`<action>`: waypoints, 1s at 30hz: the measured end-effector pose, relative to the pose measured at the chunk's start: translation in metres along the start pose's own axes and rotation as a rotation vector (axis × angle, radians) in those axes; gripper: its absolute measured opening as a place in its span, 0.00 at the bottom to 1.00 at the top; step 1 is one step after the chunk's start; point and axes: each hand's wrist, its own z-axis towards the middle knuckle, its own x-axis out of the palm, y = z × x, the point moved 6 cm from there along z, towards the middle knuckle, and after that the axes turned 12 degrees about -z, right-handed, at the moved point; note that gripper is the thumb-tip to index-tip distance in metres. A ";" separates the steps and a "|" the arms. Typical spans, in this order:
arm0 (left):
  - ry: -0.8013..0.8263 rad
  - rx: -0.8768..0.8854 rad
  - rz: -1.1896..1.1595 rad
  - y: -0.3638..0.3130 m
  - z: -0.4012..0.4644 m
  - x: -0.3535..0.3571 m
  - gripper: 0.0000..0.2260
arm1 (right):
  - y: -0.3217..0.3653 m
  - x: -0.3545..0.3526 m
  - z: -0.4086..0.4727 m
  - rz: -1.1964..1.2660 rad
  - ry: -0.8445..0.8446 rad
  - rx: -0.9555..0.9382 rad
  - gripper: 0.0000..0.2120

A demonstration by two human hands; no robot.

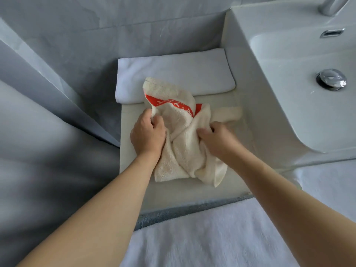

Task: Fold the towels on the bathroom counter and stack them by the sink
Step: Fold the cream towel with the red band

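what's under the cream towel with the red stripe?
Mostly the counter. The cream towel's far corner overlaps the folded white towel. Left hand and right hand grip it; anything beneath its bunched middle is hidden.

Cream terry towel with a red printed band [183, 135]: crumpled and unfolded, bunched at frame centre on the pale surface [134, 182], its upper edge overlapping the folded towel. White terry towel, folded into a flat rectangle [173, 74]: lies above centre, against the grey wall, left of the white sink [289, 74].
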 end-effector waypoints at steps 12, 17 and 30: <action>0.216 -0.859 -0.880 0.010 -0.020 -0.047 0.16 | 0.024 -0.020 -0.013 0.163 0.447 0.110 0.15; 0.187 -0.738 -0.493 0.006 -0.009 -0.055 0.02 | 0.023 -0.028 -0.021 -0.333 0.671 0.037 0.17; -0.296 -0.128 -0.169 -0.053 0.112 -0.040 0.18 | 0.080 -0.142 0.075 -0.039 -0.658 0.024 0.28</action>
